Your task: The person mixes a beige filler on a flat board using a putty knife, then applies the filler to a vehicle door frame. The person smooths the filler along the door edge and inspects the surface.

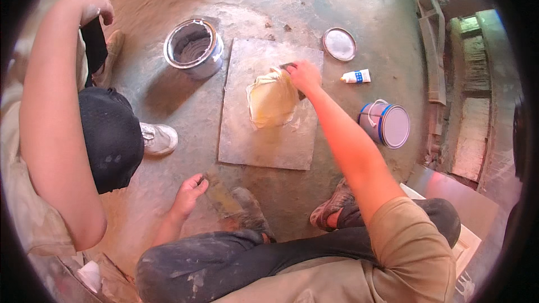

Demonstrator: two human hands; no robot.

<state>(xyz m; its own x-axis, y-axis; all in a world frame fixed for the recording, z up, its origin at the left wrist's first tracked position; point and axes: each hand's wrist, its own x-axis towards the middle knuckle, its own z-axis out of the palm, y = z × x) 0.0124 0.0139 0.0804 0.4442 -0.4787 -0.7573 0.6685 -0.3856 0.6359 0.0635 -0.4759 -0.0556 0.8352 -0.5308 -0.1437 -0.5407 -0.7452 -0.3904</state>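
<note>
My right hand (305, 77) is closed around a putty knife (301, 94), mostly hidden by my fingers, at the right edge of a spread of cream-yellow putty (270, 102). The putty lies on a flat grey square board (247, 148) on the floor, with a thicker, paler ridge along its top and left. Nearer to me, off the board's lower left corner, my left hand (188, 195) pinches a thin, flat, smeared scraper (223, 199). Its blade points right, over my shoe.
An open can of grey paste (212, 63) stands left of the board. On the right are a round lid (339, 44), a white tube (356, 76) and a closed can with a handle (387, 124). Another person's arm (53, 118) and white shoe (159, 138) are at left.
</note>
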